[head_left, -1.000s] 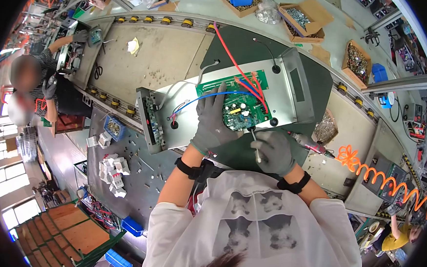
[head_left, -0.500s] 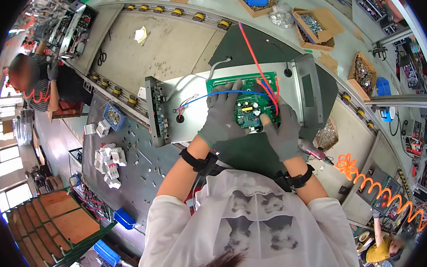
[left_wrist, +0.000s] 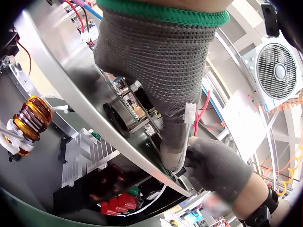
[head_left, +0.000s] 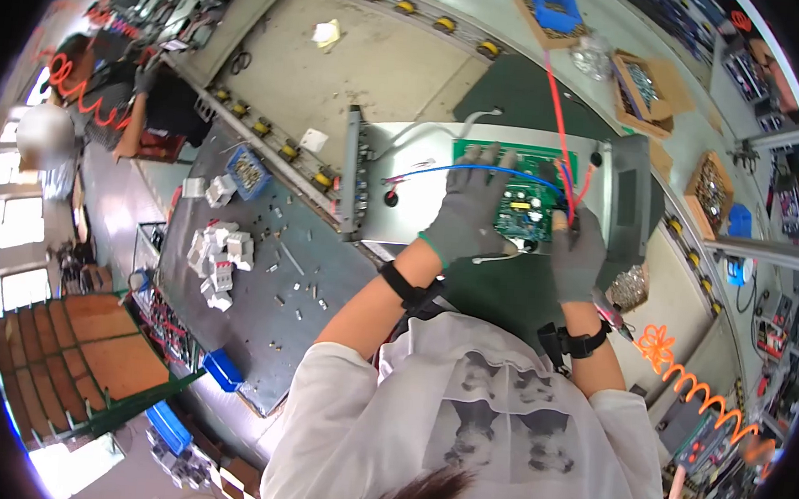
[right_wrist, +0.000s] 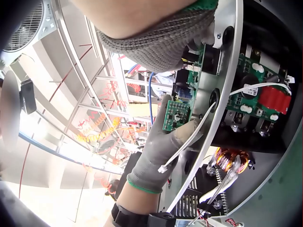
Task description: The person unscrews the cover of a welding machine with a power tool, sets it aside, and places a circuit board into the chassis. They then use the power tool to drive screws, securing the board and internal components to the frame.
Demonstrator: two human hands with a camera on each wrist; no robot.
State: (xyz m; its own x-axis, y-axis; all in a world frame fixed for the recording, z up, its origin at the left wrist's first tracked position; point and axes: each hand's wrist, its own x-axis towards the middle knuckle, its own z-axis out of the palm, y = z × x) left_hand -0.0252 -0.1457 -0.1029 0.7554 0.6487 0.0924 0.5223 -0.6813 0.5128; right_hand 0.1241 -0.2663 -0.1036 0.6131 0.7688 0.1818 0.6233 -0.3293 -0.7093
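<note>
Plainly, the green circuit board [head_left: 525, 211] lies on the right half of a silver metal panel [head_left: 421, 191], directly below the fingers of the left grip [head_left: 473, 216], a gloved hand spread over the board's left part, fingers extended and clasping nothing. A blue wire [head_left: 478, 167] crosses above those fingers. The right grip [head_left: 579, 256], also gloved, is at the board's right end, beside red wires [head_left: 557, 104]; I cannot tell whether its fingers pinch anything. Under the panel, the left wrist view shows parts hidden from the head view: a copper-wound coil [left_wrist: 33, 118], metal fins [left_wrist: 85, 158] and red blocks [left_wrist: 118, 204]. The right wrist view shows a white cable [right_wrist: 196, 127] hanging from a hole past the left thumb. Only the head view shows white pieces [head_left: 221, 255] on the worktop [head_left: 258, 323] at left.
</note>
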